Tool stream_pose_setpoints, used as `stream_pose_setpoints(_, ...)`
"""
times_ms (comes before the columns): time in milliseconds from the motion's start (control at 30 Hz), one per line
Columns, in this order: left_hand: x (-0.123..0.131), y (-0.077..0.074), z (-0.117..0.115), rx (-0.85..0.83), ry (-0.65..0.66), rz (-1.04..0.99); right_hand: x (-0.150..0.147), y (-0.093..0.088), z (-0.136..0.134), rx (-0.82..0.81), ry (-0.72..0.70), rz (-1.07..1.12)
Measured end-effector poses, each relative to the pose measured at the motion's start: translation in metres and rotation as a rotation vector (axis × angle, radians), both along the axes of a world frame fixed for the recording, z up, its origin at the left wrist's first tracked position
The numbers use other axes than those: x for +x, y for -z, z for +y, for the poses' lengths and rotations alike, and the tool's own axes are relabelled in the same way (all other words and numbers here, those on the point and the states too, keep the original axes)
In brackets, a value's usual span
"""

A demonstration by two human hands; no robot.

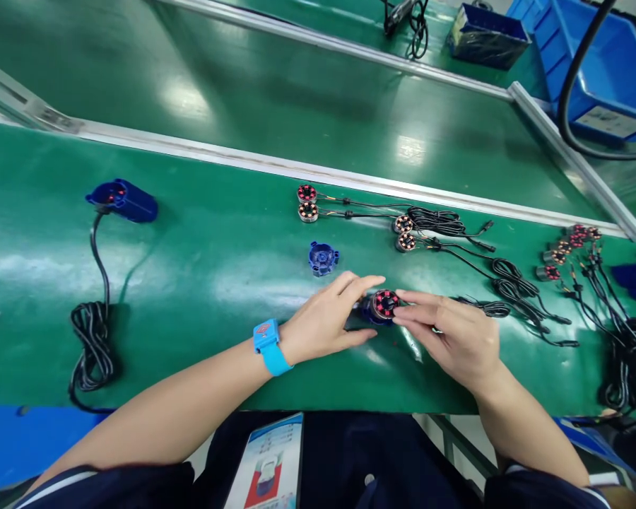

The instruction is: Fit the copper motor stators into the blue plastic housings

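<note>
A round motor stator [385, 303], with red coils in a ring, sits at the mouth of a dark blue housing [369, 315], mostly hidden below it. My right hand [453, 336] pinches the stator's right edge between thumb and fingertips. On the other side, my left hand [326, 318] is open, its thumb and fingers spread around the housing; whether they touch it I cannot tell. A blue wristband [268, 343] circles my left wrist. Just beyond that hand lies a small blue end cap [323, 259].
At left lies a blue housing [130, 200] with a coiled black cable [92, 346]. Several stators [307, 212] with black cables [439, 220] lie toward the back and right. A white rail [217, 152] runs behind them. A blue bin [609, 63] stands at the far right.
</note>
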State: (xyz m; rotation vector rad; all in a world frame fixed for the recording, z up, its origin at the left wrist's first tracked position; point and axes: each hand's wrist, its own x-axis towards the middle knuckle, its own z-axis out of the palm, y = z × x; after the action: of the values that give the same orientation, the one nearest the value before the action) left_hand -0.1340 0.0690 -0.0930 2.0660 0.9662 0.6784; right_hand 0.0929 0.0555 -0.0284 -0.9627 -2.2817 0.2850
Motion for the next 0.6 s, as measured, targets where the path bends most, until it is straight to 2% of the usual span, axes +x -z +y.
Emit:
stream_pose_setpoints(133,0.007,0.004,0.005,-0.008,0.052,-0.044,0.003,0.009,-0.003,0.083,0.004,-0.049)
stream_pose_setpoints(300,0.011,0.01,0.004,0.007,-0.024,-0.075,0.002,0.027,-0.009,0.159,-0.005,-0.071)
stream_pose_setpoints(467,-0.001,0.007,0.01,-0.102,0.135,-0.134,0.006,0.036,-0.014,0.192,-0.069,-0.133)
stream_pose_setpoints(600,-0.004,0.003,0.01,-0.089,0.116,-0.11,0.008,0.036,-0.017,0.157,-0.108,-0.197)
